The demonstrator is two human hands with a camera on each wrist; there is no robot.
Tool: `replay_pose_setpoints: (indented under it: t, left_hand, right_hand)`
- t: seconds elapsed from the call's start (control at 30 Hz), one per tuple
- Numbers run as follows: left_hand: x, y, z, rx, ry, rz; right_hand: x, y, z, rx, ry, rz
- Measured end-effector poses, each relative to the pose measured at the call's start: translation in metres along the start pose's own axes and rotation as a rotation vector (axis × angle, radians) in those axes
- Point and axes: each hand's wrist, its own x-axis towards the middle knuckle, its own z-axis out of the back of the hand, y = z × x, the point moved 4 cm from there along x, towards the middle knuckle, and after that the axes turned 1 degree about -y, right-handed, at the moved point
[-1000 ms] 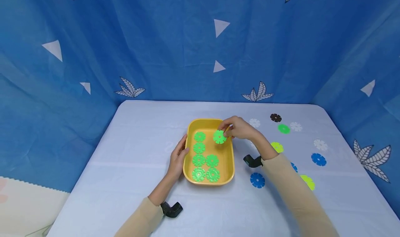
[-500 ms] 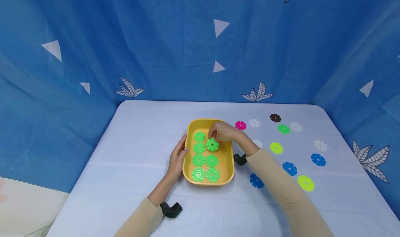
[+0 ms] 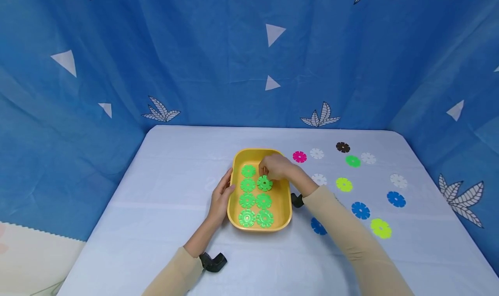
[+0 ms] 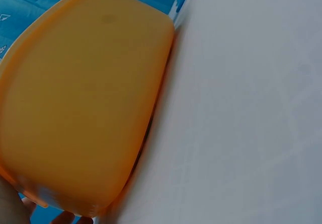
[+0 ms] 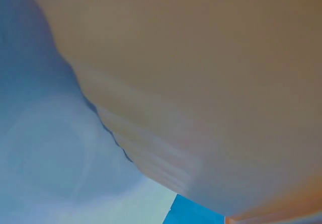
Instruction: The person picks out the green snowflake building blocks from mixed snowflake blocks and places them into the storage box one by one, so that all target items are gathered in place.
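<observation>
A yellow tray [image 3: 289, 200] sits mid-table with several green flower-shaped discs [image 3: 247, 200] lying in two columns. My right hand [image 3: 274, 167] reaches over the tray's far end and pinches the far edge of one more green disc [image 3: 264, 183], which lies low in the right column. My left hand [image 3: 220, 197] rests flat against the tray's left wall with straight fingers. The left wrist view is filled by the tray's outer wall [image 4: 85, 108], with fingertips [image 4: 65, 217] at the bottom. In the right wrist view only a blurred tray wall [image 5: 201, 83] shows.
Loose discs lie on the pale tablecloth right of the tray: pink [image 3: 299, 157], black [image 3: 342, 147], green [image 3: 352, 161], yellow-green [image 3: 344, 184], blue [image 3: 360, 210] and white [image 3: 398, 180] among them. A blue curtain [image 3: 195, 62] closes in the table's back and sides.
My right hand carried the green disc from the tray's far right corner leftward and down into the right column. The left hand stayed on the tray.
</observation>
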Motion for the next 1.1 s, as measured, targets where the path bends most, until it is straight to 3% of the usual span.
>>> replay_pose_setpoints:
  t: [0.23,0.7,0.9,1.1]
  left_hand:
    - [0.000,0.000,0.000,0.002,-0.003,0.002]
    - [0.001,0.000,0.001,-0.001,0.010,-0.014]
    - [0.001,0.000,0.001,0.013,0.012,-0.017]
    - [0.001,0.001,0.001,0.016,0.009,-0.014]
  right_hand:
    - [0.002,0.002,-0.003,-0.055,0.007,-0.013]
    - [-0.001,0.003,-0.003,-0.057,-0.002,-0.027]
    - [-0.010,0.005,0.007,0.054,-0.025,0.076]
    - [-0.034,-0.004,0.027,0.259,-0.058,0.174]
